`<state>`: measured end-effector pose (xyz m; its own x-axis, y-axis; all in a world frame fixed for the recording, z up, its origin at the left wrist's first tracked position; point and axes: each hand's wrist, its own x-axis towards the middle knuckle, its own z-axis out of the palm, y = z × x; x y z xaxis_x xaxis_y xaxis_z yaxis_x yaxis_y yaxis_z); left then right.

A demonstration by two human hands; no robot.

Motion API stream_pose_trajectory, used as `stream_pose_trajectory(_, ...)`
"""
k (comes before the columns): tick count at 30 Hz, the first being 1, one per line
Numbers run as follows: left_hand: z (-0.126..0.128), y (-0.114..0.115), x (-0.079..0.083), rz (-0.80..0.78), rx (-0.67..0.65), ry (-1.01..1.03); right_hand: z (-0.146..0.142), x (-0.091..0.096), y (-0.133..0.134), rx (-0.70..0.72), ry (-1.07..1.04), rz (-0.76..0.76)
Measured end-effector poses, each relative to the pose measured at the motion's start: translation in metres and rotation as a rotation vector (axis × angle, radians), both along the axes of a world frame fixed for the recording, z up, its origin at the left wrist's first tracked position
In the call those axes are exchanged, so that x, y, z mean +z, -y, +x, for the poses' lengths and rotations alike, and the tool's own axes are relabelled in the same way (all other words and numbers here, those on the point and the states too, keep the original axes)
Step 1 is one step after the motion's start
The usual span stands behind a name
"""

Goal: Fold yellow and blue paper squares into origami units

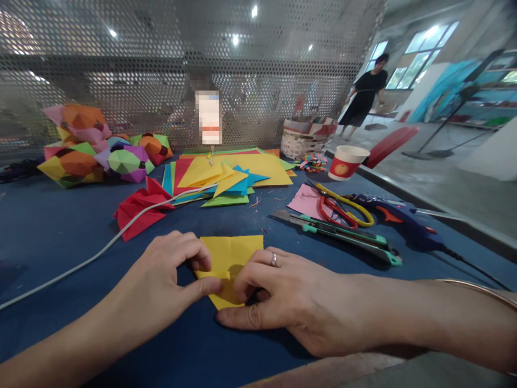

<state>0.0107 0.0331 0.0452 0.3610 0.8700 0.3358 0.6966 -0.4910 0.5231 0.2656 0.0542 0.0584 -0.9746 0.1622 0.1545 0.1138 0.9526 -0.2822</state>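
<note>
A yellow sheet of paper with a crease down its middle lies on the blue tabletop in front of me. My left hand grips its left edge, thumb on top and fingers curled at the side. On the right side, my right hand, wearing a ring, holds the sheet with bent fingers, its thumb by the near corner. Part of the paper is hidden under these fingers. Beyond it are folded red paper pieces and a stack of coloured sheets with folded pieces on top.
Right of the paper lie a green utility knife, red-and-yellow-handled scissors and a blue glue gun. A paper cup and woven basket stand behind. Paper polyhedra sit left. A white cable crosses the table. A person stands beyond.
</note>
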Motion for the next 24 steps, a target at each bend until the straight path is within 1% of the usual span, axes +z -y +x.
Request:
stream_pose_trajectory(4, 0.000, -0.001, 0.007, -0.055, 0.024, -0.017, 0.001, 0.000, 0.000, 0.000, -0.004, 0.003)
stream_pose_trajectory(7, -0.005, -0.003, 0.006, -0.063, 0.050, -0.039, 0.001, 0.001, 0.001, -0.009, 0.010, 0.002)
stream_pose_trajectory(13, -0.021, -0.004, 0.000, 0.112, 0.060, -0.116, 0.000, 0.001, 0.001, -0.011, 0.019, -0.004)
stream_pose_trajectory(16, -0.024, -0.002, -0.001, 0.192, 0.054, -0.164, 0.000, 0.001, 0.001, -0.014, 0.004, -0.001)
stream_pose_trajectory(18, -0.024, 0.002, -0.001, 0.287, 0.051, -0.192, -0.001, 0.001, 0.001, -0.019, 0.001, 0.011)
stream_pose_trajectory(19, -0.023, 0.005, -0.002, 0.345, 0.032, -0.207, 0.000, 0.001, 0.001, -0.020, 0.000, 0.016)
stream_pose_trajectory(20, -0.022, 0.009, -0.003, 0.396, -0.017, -0.221, 0.000, 0.001, 0.001, -0.018, -0.003, 0.016)
stream_pose_trajectory(22, -0.019, 0.016, -0.006, 0.450, -0.175, -0.239, 0.000, 0.001, 0.002, -0.016, -0.021, 0.007)
stream_pose_trajectory(24, -0.017, 0.023, -0.009, 0.427, -0.342, -0.233, 0.000, 0.000, 0.002, -0.016, -0.064, -0.019)
